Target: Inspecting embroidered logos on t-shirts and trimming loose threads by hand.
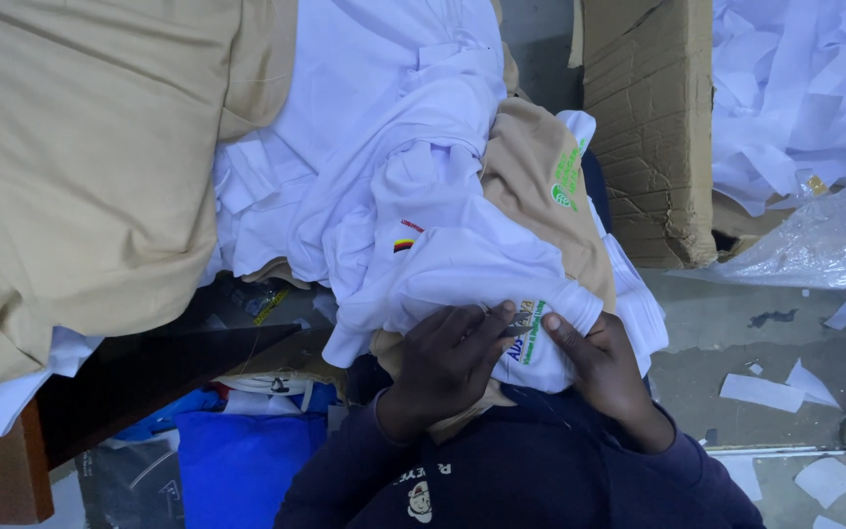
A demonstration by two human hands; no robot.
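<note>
Left hand (443,362) fingers curled, pinching the edge of a white cotton shirt with a printed chest patch (462,264); a small dark metal tool (513,320), likely snips, sticks out past its fingertips, type unclear. Right hand (604,367) just beside it, thumb pressed down on the same white fabric, other fingers tucked under and hidden, so gripping the cloth from below. Hands nearly touching at the thumbs. Shirt lies bunched directly above both hands, on the person's lap, dark navy sweatshirt sleeves (540,470) below. Behind the shirt, above the right hand, a tan garment with a green embroidered logo (540,181). More white garments (364,108) heaped further up from the left hand. Far left of the left hand, a large beige cloth pile (80,167). Up and right of the right hand, a worn brown cardboard box (648,127); beyond it white paper scraps (795,88) and a clear plastic bag (824,240). Blue bag (237,460) lower left of the left hand, on the grey concrete floor (727,333).
</note>
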